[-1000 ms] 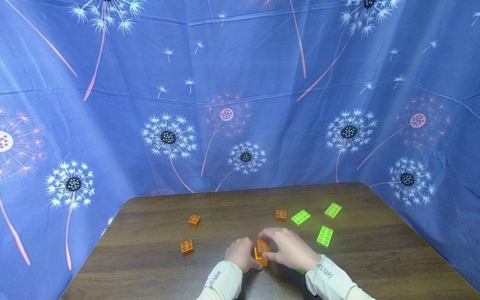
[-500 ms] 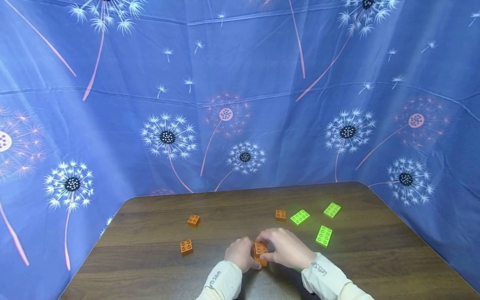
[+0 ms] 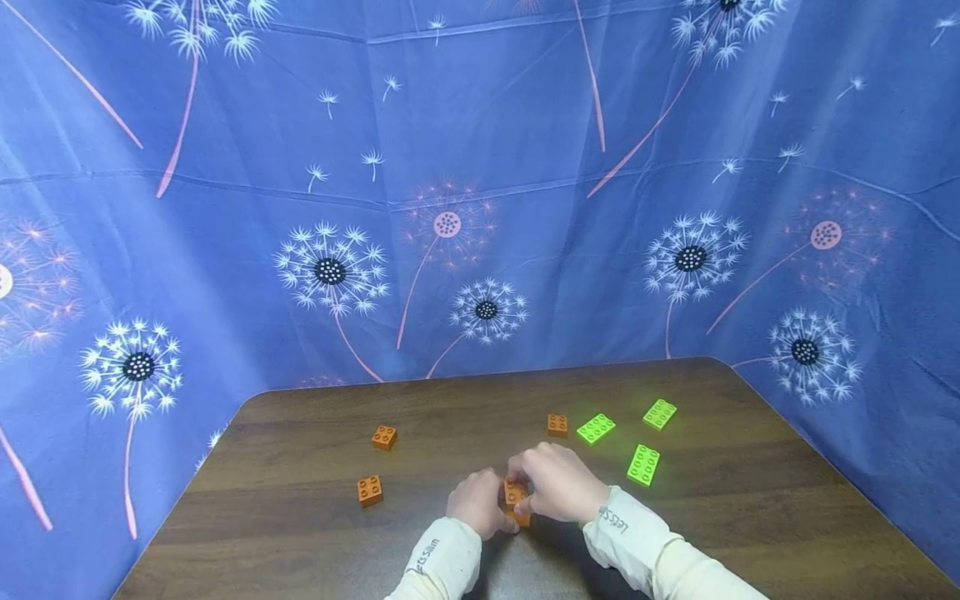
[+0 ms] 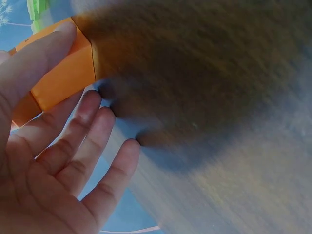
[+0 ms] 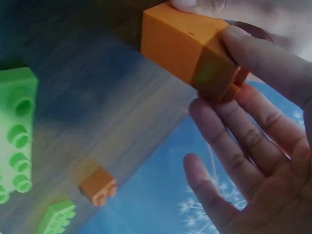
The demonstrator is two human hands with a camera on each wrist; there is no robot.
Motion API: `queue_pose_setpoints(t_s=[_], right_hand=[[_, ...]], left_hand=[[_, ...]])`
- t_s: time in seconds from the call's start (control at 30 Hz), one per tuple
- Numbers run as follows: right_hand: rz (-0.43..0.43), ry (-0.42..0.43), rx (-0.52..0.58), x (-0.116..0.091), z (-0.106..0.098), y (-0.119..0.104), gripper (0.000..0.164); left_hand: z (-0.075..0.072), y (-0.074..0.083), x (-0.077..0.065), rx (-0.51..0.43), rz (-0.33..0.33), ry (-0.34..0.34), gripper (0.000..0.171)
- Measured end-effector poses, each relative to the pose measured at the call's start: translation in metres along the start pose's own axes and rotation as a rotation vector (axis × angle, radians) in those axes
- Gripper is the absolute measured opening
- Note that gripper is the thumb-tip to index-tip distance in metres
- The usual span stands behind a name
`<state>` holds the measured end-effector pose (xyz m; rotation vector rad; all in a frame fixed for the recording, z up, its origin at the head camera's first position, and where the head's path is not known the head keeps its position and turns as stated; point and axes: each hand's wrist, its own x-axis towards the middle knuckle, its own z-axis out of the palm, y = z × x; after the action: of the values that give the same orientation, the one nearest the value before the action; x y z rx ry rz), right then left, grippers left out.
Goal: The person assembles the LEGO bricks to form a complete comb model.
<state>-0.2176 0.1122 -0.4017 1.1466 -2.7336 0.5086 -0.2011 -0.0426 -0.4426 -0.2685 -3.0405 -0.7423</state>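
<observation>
Near the front middle of the table, a small dark-orange toy brick [image 3: 515,492] sits in line on top of a taller, lighter orange block [image 5: 170,44]. My left hand [image 3: 478,503] holds the lower block at its side, the thumb laid along its face in the left wrist view. The other fingers of that hand reach behind and below. From the right, my right hand [image 3: 561,483] pinches the upper brick [image 5: 214,70] between thumb and fingers. Its remaining fingers spread beside the stack in the right wrist view.
Two orange bricks, one far [image 3: 385,437] and one nearer [image 3: 370,491], lie on the left. Right of the hands are another orange brick [image 3: 557,425] and green eight-stud bricks [image 3: 596,428], [image 3: 660,414], [image 3: 643,464]. A further green brick [image 5: 17,136] is mostly hidden beneath the right forearm in the head view.
The right hand has brought the upper brick left and down, from offset above the block to lined up on it. The left hand stays round the block. The head view has shifted slightly.
</observation>
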Motion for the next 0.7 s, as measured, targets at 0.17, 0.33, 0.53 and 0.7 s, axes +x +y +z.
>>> queue_pose_setpoints(t_s=[0.17, 0.33, 0.53, 0.7], right_hand=[[0.021, 0.003, 0.038, -0.002, 0.004, 0.005, 0.025], [0.058, 0.063, 0.056, -0.011, 0.012, 0.008, 0.028], [0.064, 0.094, 0.081, -0.019, 0.022, 0.002, 0.033], [0.078, 0.055, 0.117, -0.024, 0.015, 0.003, 0.044]], left_hand=[[0.000, 0.000, 0.000, 0.014, -0.003, 0.001, 0.039], [0.000, 0.002, 0.001, 0.046, 0.019, 0.025, 0.042], [0.003, -0.002, -0.002, 0.059, 0.042, 0.056, 0.043], [0.004, -0.002, -0.001, 0.026, 0.035, 0.054, 0.043]])
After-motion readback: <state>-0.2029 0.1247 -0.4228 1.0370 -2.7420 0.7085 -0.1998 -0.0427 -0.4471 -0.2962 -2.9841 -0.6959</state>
